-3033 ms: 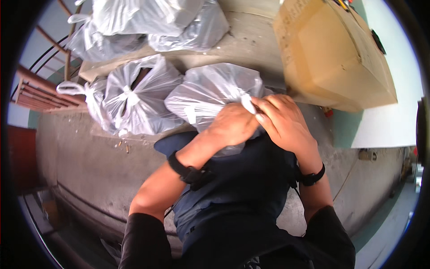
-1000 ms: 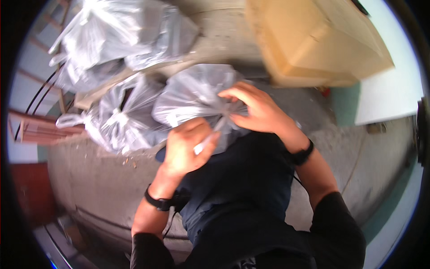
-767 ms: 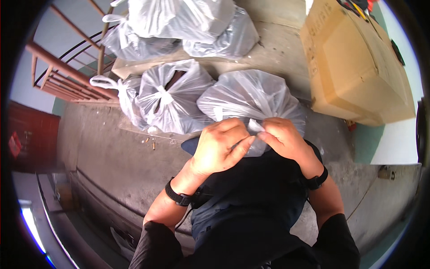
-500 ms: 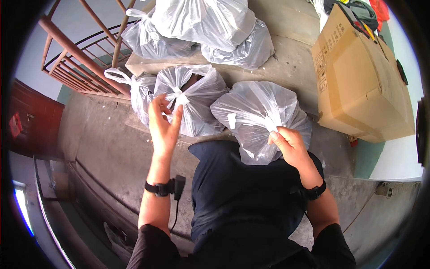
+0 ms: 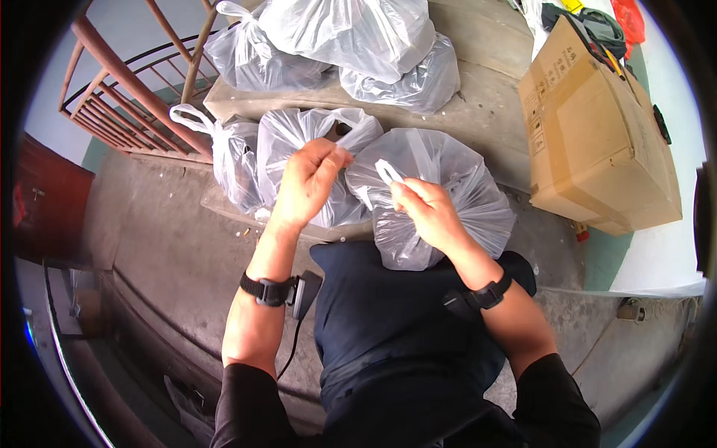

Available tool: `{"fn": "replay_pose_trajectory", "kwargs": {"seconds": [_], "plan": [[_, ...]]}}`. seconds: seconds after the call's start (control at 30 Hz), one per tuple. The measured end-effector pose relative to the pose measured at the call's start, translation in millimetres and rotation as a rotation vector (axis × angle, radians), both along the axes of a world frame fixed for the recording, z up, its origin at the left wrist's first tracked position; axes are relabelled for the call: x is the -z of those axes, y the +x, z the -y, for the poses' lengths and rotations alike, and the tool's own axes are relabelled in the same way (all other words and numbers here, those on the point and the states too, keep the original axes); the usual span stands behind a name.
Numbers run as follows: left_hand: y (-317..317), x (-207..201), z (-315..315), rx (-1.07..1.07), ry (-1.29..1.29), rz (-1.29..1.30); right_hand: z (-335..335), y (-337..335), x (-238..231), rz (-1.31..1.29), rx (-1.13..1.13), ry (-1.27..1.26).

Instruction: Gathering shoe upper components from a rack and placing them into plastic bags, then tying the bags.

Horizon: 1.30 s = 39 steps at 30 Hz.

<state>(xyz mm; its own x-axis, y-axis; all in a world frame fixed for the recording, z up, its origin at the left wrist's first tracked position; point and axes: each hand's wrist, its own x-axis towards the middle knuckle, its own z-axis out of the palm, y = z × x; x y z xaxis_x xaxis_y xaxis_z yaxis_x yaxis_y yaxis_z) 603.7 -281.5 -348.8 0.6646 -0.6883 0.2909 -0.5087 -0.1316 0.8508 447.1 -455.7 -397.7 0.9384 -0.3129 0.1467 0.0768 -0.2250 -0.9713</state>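
A clear plastic bag point(image 5: 478, 201), puffed out and gathered into creases, sits against my knees. My right hand point(image 5: 429, 213) is closed on this bag's twisted white handle, whose loop sticks up past the fingers. To the left, my left hand point(image 5: 308, 183) is pinched shut in front of a second full plastic bag point(image 5: 280, 134); anything between its fingertips is too small to make out. That second bag has a dark gap near its top. Beside it stands a narrower plastic bag point(image 5: 237, 168) with its handle loop upright. Each wrist wears a black strap with a small device.
More filled plastic bags point(image 5: 343, 37) are piled on the concrete step point(image 5: 478, 112) above. A tall cardboard box point(image 5: 575, 134) stands at the right by the wall, with things on top. A brown metal railing point(image 5: 131, 75) runs along the left, above a dark red door point(image 5: 52, 201).
My left hand has moved right and closed from spread fingers into a pinch. The right hand has shifted left and up, pulling the bag's handle with it.
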Motion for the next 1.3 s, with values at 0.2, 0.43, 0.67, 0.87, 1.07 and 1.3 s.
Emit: {"fn": "replay_pose_trajectory", "kwargs": {"seconds": [0.2,0.43,0.67,0.87,1.07,1.3], "plan": [[3,11,6,0.252,0.026,-0.042,-4,15,5,-0.046,0.058,-0.028],[28,30,4,0.203,-0.048,-0.219,11,21,20,-0.061,0.029,0.103],[37,47,-6,0.224,-0.130,-0.264,10,25,18,-0.150,0.019,0.185],[39,36,-9,0.217,-0.002,-0.339,12,25,6,-0.189,0.065,0.104],[37,43,-20,0.128,0.018,-0.187,31,-39,-55,-0.123,0.068,0.102],[39,49,-12,0.262,0.174,0.146,45,-90,-84,0.118,0.005,0.208]]}}
